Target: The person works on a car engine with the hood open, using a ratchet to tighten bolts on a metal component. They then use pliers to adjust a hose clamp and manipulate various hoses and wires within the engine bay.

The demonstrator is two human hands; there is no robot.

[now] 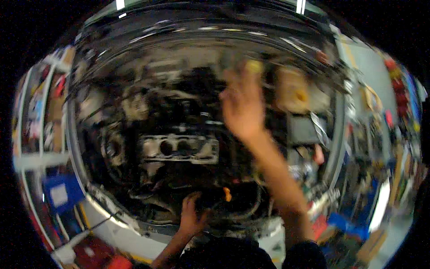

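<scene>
An open engine bay fills the middle, with a bare metal engine block [181,148] whose round cylinder bores face up. My right hand [244,107] reaches far over the bay, smeared by motion. Its fingers end close to a yellow round thing [254,67]; whether they touch or hold anything is too blurred to tell. Low at the near edge, my left hand [191,219] rests with thumb and fingers apart and nothing visible in it. An orange piece [227,194], perhaps a dipstick handle, lies just right of it among dark hoses.
A tan plastic tank [291,89] and a grey box [302,130] stand at the bay's right. The raised hood [206,20] spans the far side. Shelves [42,112] with goods line the left; a blue bin [62,193] stands below. Tools and parts crowd the right.
</scene>
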